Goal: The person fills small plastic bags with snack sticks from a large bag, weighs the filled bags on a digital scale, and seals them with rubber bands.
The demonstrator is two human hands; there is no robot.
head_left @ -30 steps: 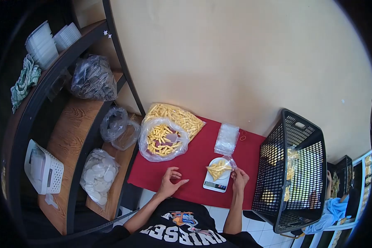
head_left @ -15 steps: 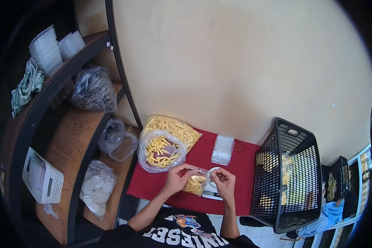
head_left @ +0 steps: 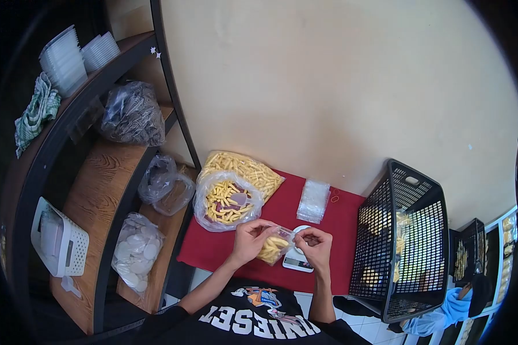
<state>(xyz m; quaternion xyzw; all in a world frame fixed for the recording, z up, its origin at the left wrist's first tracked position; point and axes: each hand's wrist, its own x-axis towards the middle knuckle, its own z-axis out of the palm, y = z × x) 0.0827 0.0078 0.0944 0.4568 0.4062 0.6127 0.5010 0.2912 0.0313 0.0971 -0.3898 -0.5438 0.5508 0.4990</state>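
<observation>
The black short-sleeved shirt [head_left: 224, 307] carries large white lettering [head_left: 260, 328] and a multicoloured print [head_left: 262, 297]

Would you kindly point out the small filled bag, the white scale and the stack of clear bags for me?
Small filled bag [head_left: 272, 249]: head view, on its bulging filled part.
White scale [head_left: 297, 264]: head view, on its front panel.
Stack of clear bags [head_left: 313, 201]: head view, on its top face.

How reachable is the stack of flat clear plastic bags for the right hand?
Likely yes: bare red cloth lies between the right hand and the stack. That hand seems to pinch the small clear bag of yellow sticks, though.
</observation>
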